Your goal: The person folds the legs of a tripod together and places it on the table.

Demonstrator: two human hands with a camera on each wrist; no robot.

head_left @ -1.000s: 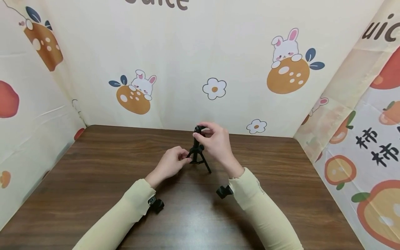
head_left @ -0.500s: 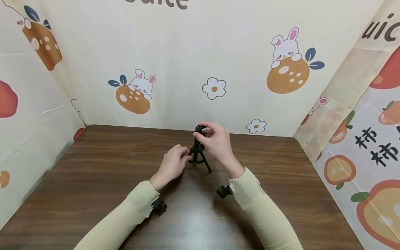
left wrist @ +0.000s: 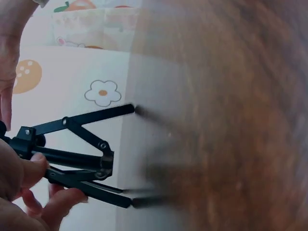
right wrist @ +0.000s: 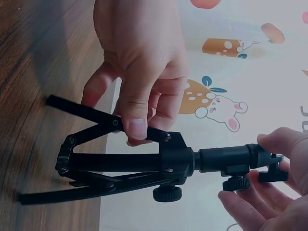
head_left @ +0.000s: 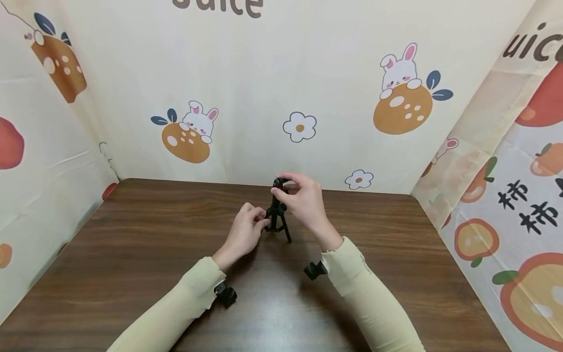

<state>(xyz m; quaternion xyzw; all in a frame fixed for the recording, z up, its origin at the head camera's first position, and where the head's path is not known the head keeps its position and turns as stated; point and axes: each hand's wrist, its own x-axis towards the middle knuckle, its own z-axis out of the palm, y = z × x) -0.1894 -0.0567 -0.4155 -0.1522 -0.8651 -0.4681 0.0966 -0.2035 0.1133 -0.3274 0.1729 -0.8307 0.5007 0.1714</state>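
Observation:
A small black tripod [head_left: 275, 211] stands upright near the back middle of the table, its hinged legs partly spread. In the left wrist view, the leg tips of the tripod [left wrist: 82, 158] meet their dark reflections on the tabletop. My left hand [head_left: 243, 231] pinches one leg between thumb and fingers, plainly seen in the right wrist view, where the left hand [right wrist: 139, 57] comes from above. Around the tripod's top, the thumb and fingers of my right hand [head_left: 307, 201] hold the head. Two black knobs show on the tripod [right wrist: 175, 159], one at the collar and one higher up.
The brown wood-grain table [head_left: 132, 244] ends at a printed cloth wall [head_left: 255, 146] just behind the tripod. More printed cloth [head_left: 479, 215] closes off the right side, and the left likewise. A small black camera [head_left: 226, 295] sits at each wrist.
The tripod's right leg has drawn slightly inward. My left hand has shifted a little to the right and its grip on the leg has changed slightly. The right hand stays at the top.

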